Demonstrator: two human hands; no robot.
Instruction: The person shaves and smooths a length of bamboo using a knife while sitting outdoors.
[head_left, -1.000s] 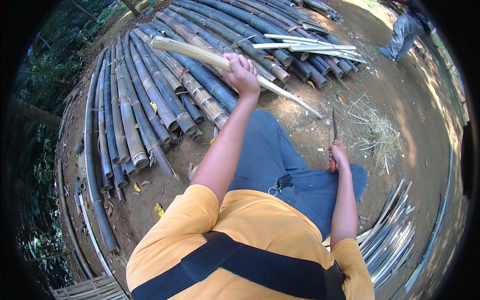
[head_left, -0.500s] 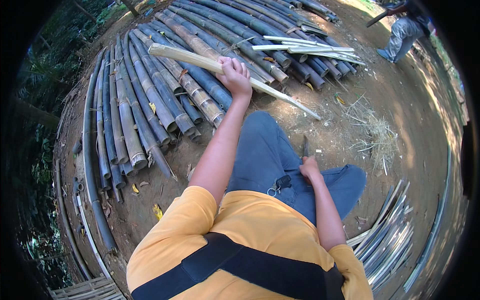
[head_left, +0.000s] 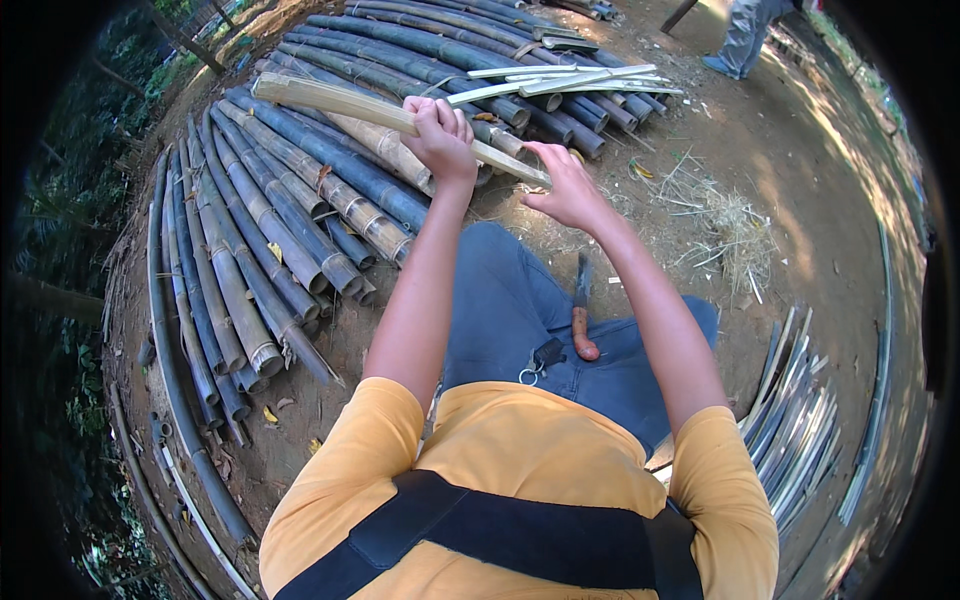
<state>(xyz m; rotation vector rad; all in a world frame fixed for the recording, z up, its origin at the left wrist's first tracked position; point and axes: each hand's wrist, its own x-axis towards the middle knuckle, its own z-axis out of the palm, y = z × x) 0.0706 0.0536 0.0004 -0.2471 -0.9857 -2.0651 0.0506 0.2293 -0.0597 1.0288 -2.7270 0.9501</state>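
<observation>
My left hand [head_left: 441, 142] is closed around a pale split bamboo strip [head_left: 335, 100], held up in front of me. The strip slants from upper left down to the right, its left end wider. Beside its thin right end is my right hand [head_left: 570, 188], fingers and thumb apart. Whether the fingertips touch the strip, I cannot tell. A knife [head_left: 583, 325] with a brown handle and dark blade rests on my trousers between my legs. Near it hangs a ring with a dark fob [head_left: 535, 370] at my waist.
Dark bamboo poles [head_left: 290, 190] lie in a wide heap ahead and to the left. Pale split strips [head_left: 560, 82] lie on top of them. Shavings [head_left: 725, 225] cover some ground at right, with a bundle of thin strips [head_left: 795, 430] nearer. A person [head_left: 742, 40] stands far right.
My right hand has let go of the knife, leaving it on my lap, and has risen to the strip's right end. My left hand still holds the strip; the view has shifted slightly.
</observation>
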